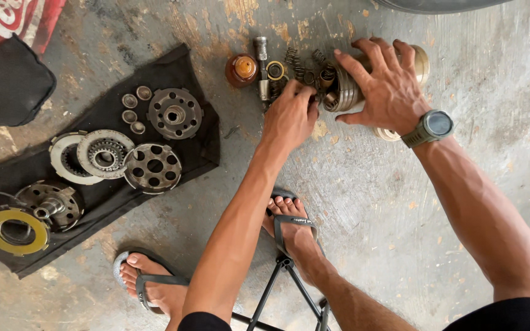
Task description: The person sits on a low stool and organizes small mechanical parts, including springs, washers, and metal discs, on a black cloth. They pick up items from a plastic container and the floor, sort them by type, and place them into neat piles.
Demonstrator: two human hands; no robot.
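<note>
My right hand (383, 86) lies over a ribbed round metal drum (346, 92) on the concrete floor, fingers spread around it. My left hand (289, 113) is pinched at the drum's left edge, beside several coil springs (299, 64). What its fingertips hold is hidden. A small amber bottle (241, 69) and a metal socket piece (261, 58) lie just left of the springs. A watch (432, 127) sits on my right wrist.
A black cloth (102, 196) at left carries round clutch plates and hubs (153, 167), a toothed gear disc (105, 153), small cups (135, 107) and a yellow-rimmed ring (15, 230). A black bag (7, 83) lies at top left. My sandalled feet (292, 227) and stool legs (283, 276) are below.
</note>
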